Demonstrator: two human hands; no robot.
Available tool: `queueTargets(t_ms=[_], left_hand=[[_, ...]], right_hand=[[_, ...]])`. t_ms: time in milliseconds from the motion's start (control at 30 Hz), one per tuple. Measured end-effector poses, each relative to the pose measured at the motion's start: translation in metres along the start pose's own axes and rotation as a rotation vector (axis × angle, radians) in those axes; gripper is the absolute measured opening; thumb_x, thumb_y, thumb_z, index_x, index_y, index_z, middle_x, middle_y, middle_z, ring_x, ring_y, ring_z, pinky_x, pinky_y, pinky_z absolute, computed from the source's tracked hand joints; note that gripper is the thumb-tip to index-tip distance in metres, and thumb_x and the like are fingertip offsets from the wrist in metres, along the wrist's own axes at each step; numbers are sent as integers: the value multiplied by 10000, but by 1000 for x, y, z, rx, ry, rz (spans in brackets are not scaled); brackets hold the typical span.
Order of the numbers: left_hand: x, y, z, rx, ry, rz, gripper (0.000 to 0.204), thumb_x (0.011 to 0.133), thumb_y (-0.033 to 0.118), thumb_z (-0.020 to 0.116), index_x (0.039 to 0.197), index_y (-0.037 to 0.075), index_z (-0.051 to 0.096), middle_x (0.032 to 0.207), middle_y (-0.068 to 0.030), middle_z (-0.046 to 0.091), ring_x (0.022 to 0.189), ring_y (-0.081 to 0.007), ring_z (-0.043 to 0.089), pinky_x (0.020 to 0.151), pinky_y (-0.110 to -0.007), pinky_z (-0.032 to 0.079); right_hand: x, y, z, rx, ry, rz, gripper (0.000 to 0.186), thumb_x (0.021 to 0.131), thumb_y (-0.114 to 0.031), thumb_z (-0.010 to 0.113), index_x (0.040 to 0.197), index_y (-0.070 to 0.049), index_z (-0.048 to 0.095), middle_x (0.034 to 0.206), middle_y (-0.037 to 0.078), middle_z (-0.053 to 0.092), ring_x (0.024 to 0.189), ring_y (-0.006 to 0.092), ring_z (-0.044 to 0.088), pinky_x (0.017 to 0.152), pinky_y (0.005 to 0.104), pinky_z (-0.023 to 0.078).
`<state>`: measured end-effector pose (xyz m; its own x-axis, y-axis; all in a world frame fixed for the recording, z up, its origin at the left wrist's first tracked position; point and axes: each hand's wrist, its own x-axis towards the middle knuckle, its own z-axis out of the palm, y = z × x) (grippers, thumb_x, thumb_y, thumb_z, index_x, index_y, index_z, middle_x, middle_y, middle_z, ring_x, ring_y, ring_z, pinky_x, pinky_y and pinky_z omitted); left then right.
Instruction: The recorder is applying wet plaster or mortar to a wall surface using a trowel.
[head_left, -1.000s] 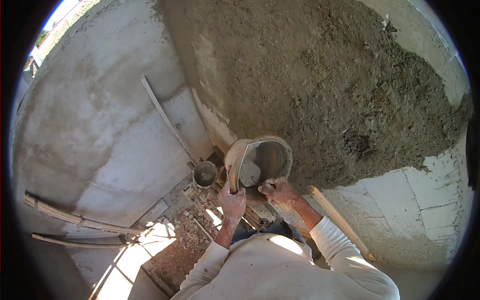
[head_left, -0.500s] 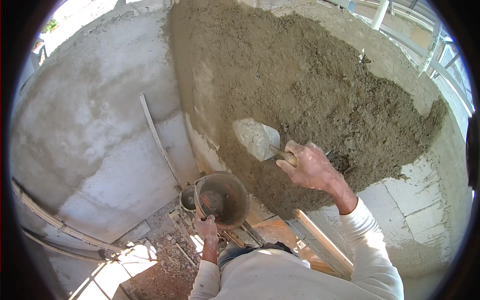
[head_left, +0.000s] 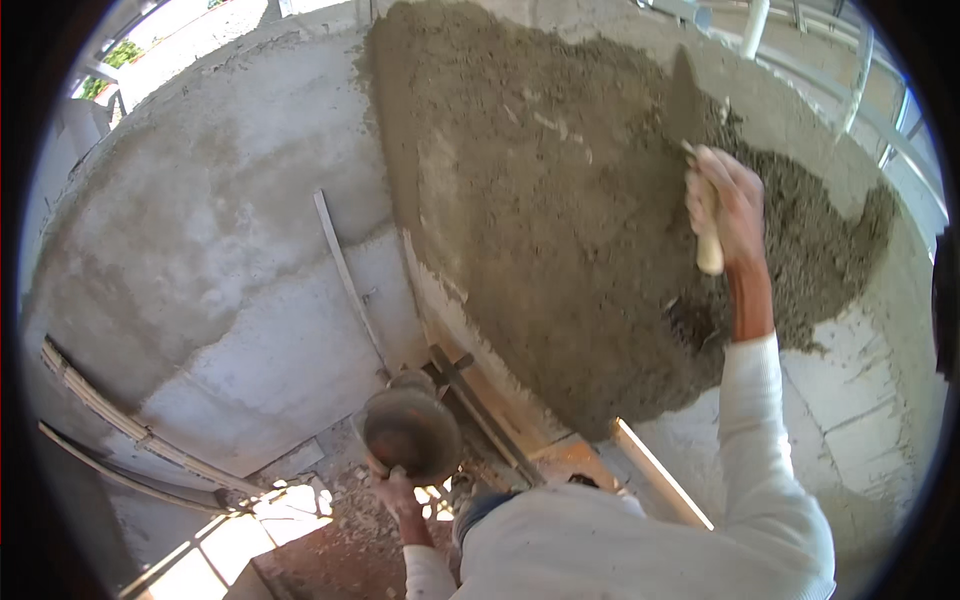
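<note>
My right hand (head_left: 732, 205) is wrapped round the wooden handle of a trowel (head_left: 684, 105). The blade points up and lies against or close to the wet mortar (head_left: 560, 240) on the wall, near its upper right edge. My left hand (head_left: 397, 492) grips the near side of a dark bucket (head_left: 443, 415), held low by my waist. What is inside the bucket is blurred and dark.
A plastered grey wall (head_left: 230, 220) meets the mortared one at a corner on the left. A thin strip (head_left: 345, 270) leans there. Conduits (head_left: 130, 430) bend along the lower left. A timber (head_left: 660, 475) stands below the mortar, and rubble (head_left: 330, 510) covers the floor.
My right hand has moved up and right with the trowel, whose clump of mortar is off the blade. The mortar looks smoother in places. My left hand and the bucket have moved lower.
</note>
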<state>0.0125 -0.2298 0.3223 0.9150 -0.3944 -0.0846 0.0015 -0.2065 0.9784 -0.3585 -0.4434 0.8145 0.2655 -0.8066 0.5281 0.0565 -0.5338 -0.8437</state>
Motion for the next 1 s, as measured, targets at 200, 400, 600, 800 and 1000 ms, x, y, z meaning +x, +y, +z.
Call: queueTargets(t_ms=[200,400,600,800,1000], left_hand=[[-25,55,10,15,-76,-171,409,749,-76,611,1153,-73,673,987,-89,730,762,-169,632,702,-322,526],[-12,85,80,249,-408,-91,568,753,-65,643,1314,12,676,903,-49,738,765,-144,659,687,-312,540],[-21,135,140,76,-820,-13,521,807,-117,575,1300,15,674,1067,0,736,899,-78,614,781,-258,507],[-28,181,167,-46,-1084,32,527,815,-136,557,1316,-11,661,1121,-16,726,962,-97,633,884,-260,514],[-24,183,177,15,-1110,134,597,818,-102,602,1395,44,637,928,49,682,725,-38,516,640,-214,445]], right_hand=[[-65,73,4,-180,95,366,217,1058,-166,582,961,-18,708,653,52,626,471,91,544,411,243,435],[-193,254,19,-735,-485,803,319,911,-282,665,1049,0,719,927,235,728,953,413,707,871,475,542],[-171,266,89,-1010,-598,639,204,851,-189,681,988,-41,710,910,198,737,883,393,717,800,498,548],[-194,260,79,-1148,-662,137,70,794,-105,652,774,-115,718,789,104,694,781,285,702,756,436,521],[-219,286,83,-1132,-557,127,114,782,-132,667,826,-53,737,947,193,723,920,350,710,785,493,528]])
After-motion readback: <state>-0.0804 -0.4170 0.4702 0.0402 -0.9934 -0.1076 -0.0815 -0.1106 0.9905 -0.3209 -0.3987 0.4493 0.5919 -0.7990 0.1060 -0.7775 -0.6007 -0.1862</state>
